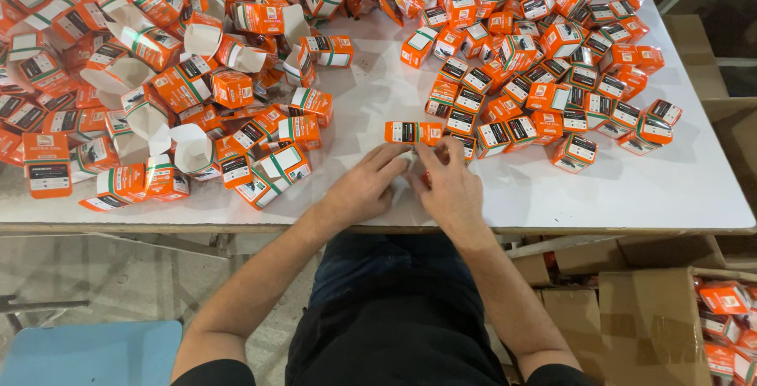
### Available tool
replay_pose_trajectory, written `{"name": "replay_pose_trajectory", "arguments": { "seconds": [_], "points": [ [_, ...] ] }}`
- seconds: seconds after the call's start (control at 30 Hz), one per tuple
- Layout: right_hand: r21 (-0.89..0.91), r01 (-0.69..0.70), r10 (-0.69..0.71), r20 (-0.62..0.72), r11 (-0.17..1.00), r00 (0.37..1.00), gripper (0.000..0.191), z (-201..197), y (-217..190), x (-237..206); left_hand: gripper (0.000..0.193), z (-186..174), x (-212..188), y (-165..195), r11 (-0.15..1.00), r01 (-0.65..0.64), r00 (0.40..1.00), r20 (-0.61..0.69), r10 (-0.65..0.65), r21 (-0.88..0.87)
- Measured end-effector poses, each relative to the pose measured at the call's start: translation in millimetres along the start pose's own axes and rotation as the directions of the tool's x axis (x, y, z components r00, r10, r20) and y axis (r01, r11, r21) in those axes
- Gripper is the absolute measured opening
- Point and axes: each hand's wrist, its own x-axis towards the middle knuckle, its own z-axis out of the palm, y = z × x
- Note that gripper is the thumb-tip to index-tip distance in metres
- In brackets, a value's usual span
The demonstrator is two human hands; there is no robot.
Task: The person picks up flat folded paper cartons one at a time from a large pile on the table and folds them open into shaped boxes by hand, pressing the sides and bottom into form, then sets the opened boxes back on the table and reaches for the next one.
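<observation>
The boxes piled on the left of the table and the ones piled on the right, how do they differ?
The left pile holds open boxes with white flaps sticking up; the right pile holds closed boxes. The left boxes lie loosely scattered; the right ones sit packed closer together. Both are small orange cartons on the white table. The left hand and right hand work between them.
</observation>
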Motion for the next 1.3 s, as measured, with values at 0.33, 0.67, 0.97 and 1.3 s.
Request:
{"name": "replay_pose_trajectory", "arguments": {
  "seconds": [0.33,0.67,0.97,1.3],
  "points": [
    [-0.038,0.023,-0.015,0.190,0.999,0.982,0.081,7,-8,25,0.057,12,45,-55,0.974,0.156,0.982,-0.078,-0.170,-0.165],
    [0.129,0.024,-0.027,0.019,0.991,0.999,0.061,3,5,-4,0.043,5,40,20,0.984,0.177,0.969,-0.173,-0.177,-0.015],
    [0.519,0.183,-0.219,0.010,0.835,0.976,0.053,-24,3,-18,0.031,-42,-5,45,0.973,-0.033,0.999,-0.033,0.041,0.227],
    [0.390,-0.046,0.058,-0.018,0.920,0.998,0.024,-14,-4,-29,0.026,-41,-18,37,0.901,-0.199,0.978,0.025,0.206,0.386]
  ]
}}
